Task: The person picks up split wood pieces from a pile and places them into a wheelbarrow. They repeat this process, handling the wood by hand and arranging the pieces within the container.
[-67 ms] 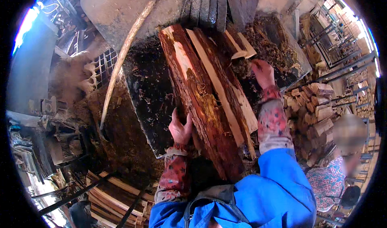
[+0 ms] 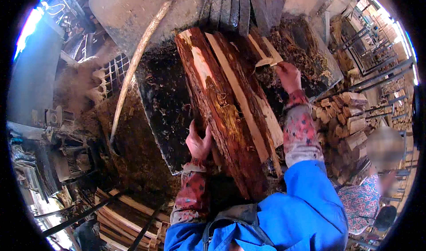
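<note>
Long bark-covered wood slabs [image 2: 224,111] lie lengthwise before me on a dark, debris-strewn tabletop [image 2: 162,104]. A pale sawn strip [image 2: 242,98] runs along them. My left hand [image 2: 199,143] is at their left edge, thumb and forefinger spread apart, the thumb against the bark. My right hand [image 2: 289,77] is at the far right with curled fingers, pinching the near end of a small pale piece of split wood [image 2: 271,58]. Its fingertips are partly hidden.
A curved wooden handle [image 2: 137,58] with a dark end leans at the left. Stacked firewood [image 2: 341,111] stands on the right, where another person [image 2: 361,202] is near. Long wood strips [image 2: 128,215] lie behind metal bars at lower left. Dark upright slats [image 2: 228,7] stand at the far side.
My right hand has moved slightly up and left, onto the end of the small piece of wood. The left hand and the slabs have stayed in place.
</note>
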